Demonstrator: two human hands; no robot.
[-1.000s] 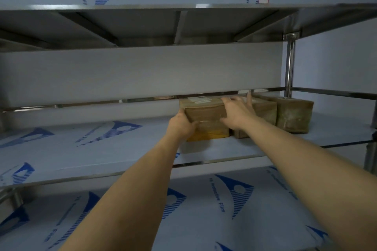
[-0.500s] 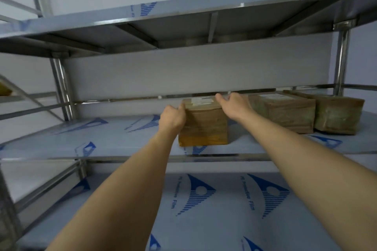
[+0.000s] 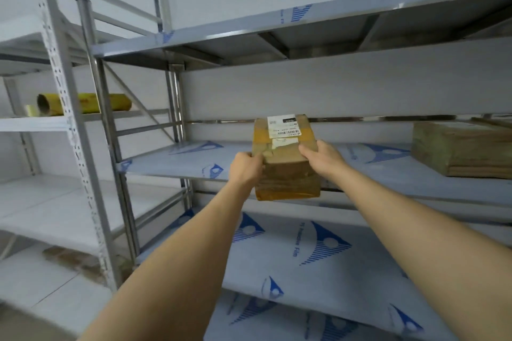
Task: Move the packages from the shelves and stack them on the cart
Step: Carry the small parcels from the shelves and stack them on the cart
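Both arms reach forward and up from the bottom of the view, nearly straight, converging on one package [image 3: 285, 158]. The left hand [image 3: 245, 167] grips the package's left side, knuckles toward the camera, fingers curled round the near left edge. The right hand [image 3: 322, 156] holds the right side, thumb lying across the top near the label [image 3: 283, 127] and fingers wrapped over the right edge; their tips are hidden behind the box.

The package is a brown cardboard box bound in yellowish tape. It is held in the air at the front edge of the middle shelf [image 3: 171, 163], its near lower end hanging past that edge. It is tilted so that the top face leans toward the camera and the far end stands higher than the near end. Its long axis runs away from the person, front to back, into the shelf. The white label sits on the far half of the top face, its print upside down from here.

A second package [image 3: 460, 152] lies flat on the same shelf well to the right, apart from the held one. The shelves are covered in blue-printed film. On the neighbouring rack to the left lies a yellow roll [image 3: 86, 102].
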